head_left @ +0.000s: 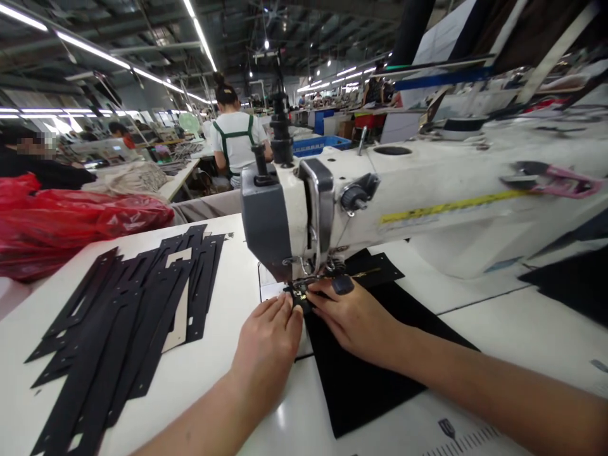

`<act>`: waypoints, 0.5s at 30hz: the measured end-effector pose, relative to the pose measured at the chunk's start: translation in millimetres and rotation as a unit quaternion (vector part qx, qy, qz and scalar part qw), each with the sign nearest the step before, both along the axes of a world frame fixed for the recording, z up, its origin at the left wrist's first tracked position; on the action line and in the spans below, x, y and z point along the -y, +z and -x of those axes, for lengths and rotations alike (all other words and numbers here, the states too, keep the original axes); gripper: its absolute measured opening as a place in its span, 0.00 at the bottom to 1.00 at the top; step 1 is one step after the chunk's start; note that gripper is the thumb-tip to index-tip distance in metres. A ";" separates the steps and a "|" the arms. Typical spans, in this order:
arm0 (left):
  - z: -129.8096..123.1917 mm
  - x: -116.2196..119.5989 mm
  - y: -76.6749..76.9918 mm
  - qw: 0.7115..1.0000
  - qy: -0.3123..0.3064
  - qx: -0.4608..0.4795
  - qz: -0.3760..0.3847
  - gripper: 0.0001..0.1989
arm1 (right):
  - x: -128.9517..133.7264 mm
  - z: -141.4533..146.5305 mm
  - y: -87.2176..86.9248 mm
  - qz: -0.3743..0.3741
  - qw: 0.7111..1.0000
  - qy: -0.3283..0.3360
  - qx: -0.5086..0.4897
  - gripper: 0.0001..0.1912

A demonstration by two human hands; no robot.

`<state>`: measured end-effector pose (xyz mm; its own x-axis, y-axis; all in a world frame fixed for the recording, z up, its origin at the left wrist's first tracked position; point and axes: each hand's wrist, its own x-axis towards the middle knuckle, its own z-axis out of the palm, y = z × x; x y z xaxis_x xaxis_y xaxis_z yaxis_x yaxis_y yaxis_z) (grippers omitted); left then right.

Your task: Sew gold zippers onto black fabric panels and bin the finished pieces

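Observation:
A white and grey sewing machine (308, 209) stands over the white table. Under its presser foot lies the edge of a black fabric piece (370, 380), which spreads to the right and toward me. My left hand (273, 329) is just left of the needle area, its fingers closed together and pressed on the black material's edge. At the right of the needle, my right hand (351, 313) bends its fingers down onto the same black piece, close to a small gold-coloured detail. A dark round object sits on or by its fingers. The fingertips of both hands nearly meet.
Many long black strips (118, 316) with small holes lie in a loose pile on the left of the table (237, 411). Red plastic (80, 221) is beyond the left edge. Pink-handled snips (565, 180) rest on the machine arm. A person (237, 136) sits ahead.

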<state>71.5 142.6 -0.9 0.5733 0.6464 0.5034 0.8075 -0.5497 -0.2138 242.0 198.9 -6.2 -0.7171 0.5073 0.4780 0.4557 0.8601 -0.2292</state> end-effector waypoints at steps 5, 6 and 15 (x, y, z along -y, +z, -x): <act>-0.2 0.2 -1.7 1.000 0.004 -0.005 -0.025 0.16 | -2.9 0.3 -2.5 0.017 1.000 0.004 -0.023 0.10; -0.1 0.3 -2.2 1.000 0.006 -0.006 -0.030 0.16 | -3.1 0.0 -2.6 0.020 1.000 0.009 -0.017 0.10; 1.8 -0.8 -1.9 0.999 0.005 0.002 -0.032 0.16 | -1.9 0.1 -4.1 -0.001 1.000 0.008 -0.017 0.12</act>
